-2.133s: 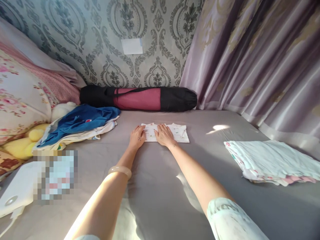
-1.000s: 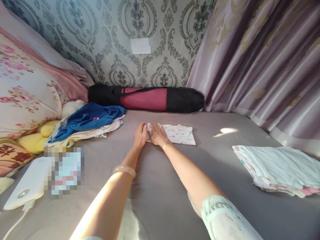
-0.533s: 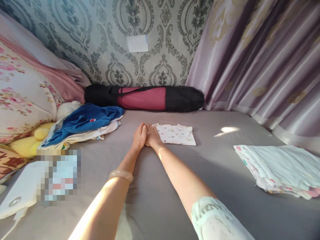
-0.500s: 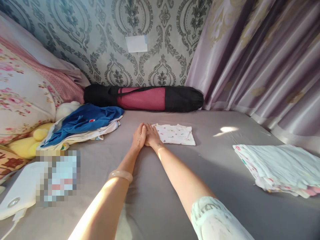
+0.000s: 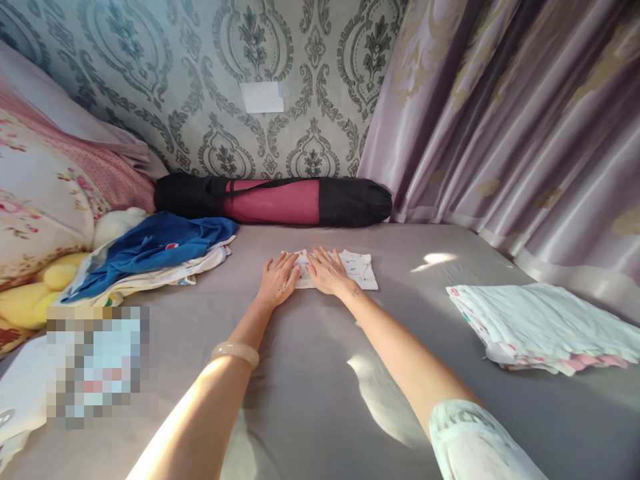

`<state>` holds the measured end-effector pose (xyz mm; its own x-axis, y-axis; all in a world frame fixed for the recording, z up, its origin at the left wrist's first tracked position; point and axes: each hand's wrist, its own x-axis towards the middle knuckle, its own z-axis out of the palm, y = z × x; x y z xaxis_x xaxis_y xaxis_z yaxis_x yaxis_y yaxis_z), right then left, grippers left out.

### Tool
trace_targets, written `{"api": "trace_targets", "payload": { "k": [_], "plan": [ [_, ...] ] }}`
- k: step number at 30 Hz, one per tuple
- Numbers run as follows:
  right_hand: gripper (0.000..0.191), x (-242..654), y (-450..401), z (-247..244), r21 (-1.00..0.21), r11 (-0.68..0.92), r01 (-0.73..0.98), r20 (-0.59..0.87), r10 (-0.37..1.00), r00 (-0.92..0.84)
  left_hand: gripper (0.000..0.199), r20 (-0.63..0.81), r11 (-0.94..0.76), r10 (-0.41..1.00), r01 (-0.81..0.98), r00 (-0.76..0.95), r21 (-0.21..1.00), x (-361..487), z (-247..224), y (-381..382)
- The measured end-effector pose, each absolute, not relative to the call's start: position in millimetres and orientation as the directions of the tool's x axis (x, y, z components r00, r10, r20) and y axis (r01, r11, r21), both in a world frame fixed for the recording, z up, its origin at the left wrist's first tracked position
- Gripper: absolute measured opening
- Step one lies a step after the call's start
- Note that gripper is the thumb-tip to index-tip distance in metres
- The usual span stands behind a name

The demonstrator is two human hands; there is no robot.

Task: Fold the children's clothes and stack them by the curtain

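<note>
A small white garment (image 5: 361,268) with a scattered print lies folded flat on the grey sheet. My left hand (image 5: 280,279), a pale bangle on its wrist, rests palm down at the garment's left end with fingers spread. Just to its right, my right hand (image 5: 327,270) lies flat on the cloth, fingers stretched toward the wall. Both hands cover part of the garment, and neither grips it.
A stack of folded pale clothes (image 5: 545,327) lies to the right. On the left are a blue garment (image 5: 160,247) over other clothes, a yellow plush toy (image 5: 60,277) and a white device (image 5: 27,380). A black and pink rolled bag (image 5: 273,201) runs along the wall.
My hands were together at the garment's left edge. Now they are apart, with my right hand moved right over the cloth and fingers spread. The view has shifted slightly.
</note>
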<state>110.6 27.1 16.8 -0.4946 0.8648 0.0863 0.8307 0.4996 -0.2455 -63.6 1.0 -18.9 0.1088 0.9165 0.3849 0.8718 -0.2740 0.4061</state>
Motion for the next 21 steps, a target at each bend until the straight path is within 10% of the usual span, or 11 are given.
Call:
{"api": "trace_targets", "payload": {
  "k": [14,21],
  "plan": [
    [0.057,139,36,13,-0.377,0.456,0.806,0.072,0.882,-0.465,0.053,0.154,-0.194,0.976,0.934,0.154,0.299,-62,-17,3],
    [0.060,189,41,4,-0.212,0.369,0.905,0.022,0.928,-0.373,0.058,0.060,-0.163,0.986,0.961,0.154,0.223,-61,-12,2]
  ]
}}
